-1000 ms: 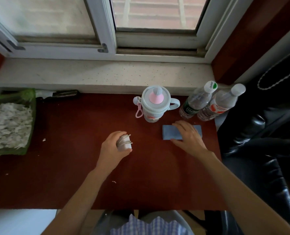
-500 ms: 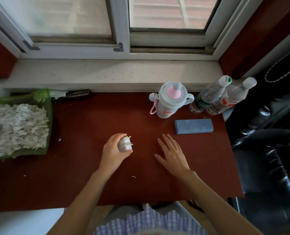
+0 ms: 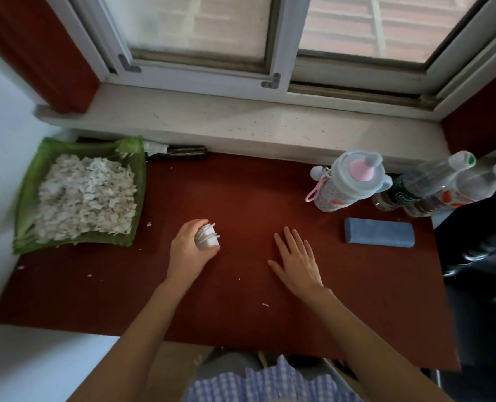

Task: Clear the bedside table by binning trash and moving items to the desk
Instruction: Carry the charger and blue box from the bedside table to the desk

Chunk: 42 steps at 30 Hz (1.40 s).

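My left hand (image 3: 189,248) grips a small stack of white paper cups (image 3: 208,237) just above the dark red table (image 3: 241,311). My right hand (image 3: 296,258) lies flat on the table with its fingers spread and holds nothing. A blue rectangular case (image 3: 379,234) lies to the right of that hand. Behind the case stands a pale bottle with a pink spout and handles (image 3: 349,181). Two clear plastic water bottles (image 3: 432,188) stand beside it at the back right corner.
A green tray (image 3: 30,198) filled with white paper scraps sits at the table's left end. A dark flat object (image 3: 180,150) lies along the back edge under the stone windowsill (image 3: 241,123). A black leather seat (image 3: 482,274) borders the table on the right. Small scraps dot the tabletop.
My right hand left the blue case and drew back toward me to lie flat on the table. My left hand kept the cups in about the same place. The view swung left.
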Each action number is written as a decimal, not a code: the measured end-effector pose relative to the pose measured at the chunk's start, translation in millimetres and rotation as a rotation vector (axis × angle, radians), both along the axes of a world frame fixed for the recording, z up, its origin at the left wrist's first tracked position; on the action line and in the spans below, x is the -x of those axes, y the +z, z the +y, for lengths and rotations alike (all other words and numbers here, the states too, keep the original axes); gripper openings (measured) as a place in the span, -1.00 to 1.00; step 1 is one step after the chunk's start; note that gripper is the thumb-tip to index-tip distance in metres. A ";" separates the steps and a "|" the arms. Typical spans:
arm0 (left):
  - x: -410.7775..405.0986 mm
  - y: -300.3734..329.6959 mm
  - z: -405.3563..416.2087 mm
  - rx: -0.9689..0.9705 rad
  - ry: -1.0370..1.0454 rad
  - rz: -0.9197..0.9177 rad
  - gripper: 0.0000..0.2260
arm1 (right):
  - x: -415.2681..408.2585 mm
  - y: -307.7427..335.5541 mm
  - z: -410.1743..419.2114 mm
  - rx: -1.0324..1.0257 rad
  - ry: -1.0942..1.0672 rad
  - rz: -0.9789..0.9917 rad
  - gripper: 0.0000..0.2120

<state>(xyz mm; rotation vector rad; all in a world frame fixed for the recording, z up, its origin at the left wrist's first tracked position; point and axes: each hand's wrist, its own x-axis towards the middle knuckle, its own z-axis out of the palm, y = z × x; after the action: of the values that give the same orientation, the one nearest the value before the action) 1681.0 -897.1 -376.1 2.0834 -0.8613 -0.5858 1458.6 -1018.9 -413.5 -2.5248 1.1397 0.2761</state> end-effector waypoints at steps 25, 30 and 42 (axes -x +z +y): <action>-113.8 -17.6 -95.3 0.015 0.195 -0.081 -0.41 | 4.3 -4.7 -1.6 0.094 0.018 0.087 -0.38; -117.3 -20.4 -98.6 -0.043 0.120 -0.153 -0.36 | 4.1 -1.9 -1.7 0.087 0.020 0.084 -0.38; -129.3 -21.5 -102.8 -0.188 -0.164 -0.423 -0.36 | 3.8 -0.9 -2.5 0.066 0.028 0.074 -0.38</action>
<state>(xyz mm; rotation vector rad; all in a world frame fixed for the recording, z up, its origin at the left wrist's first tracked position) 1810.3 -999.9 -397.7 2.3670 -1.2674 -0.3207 1454.8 -1021.5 -414.4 -2.6096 1.1604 0.3478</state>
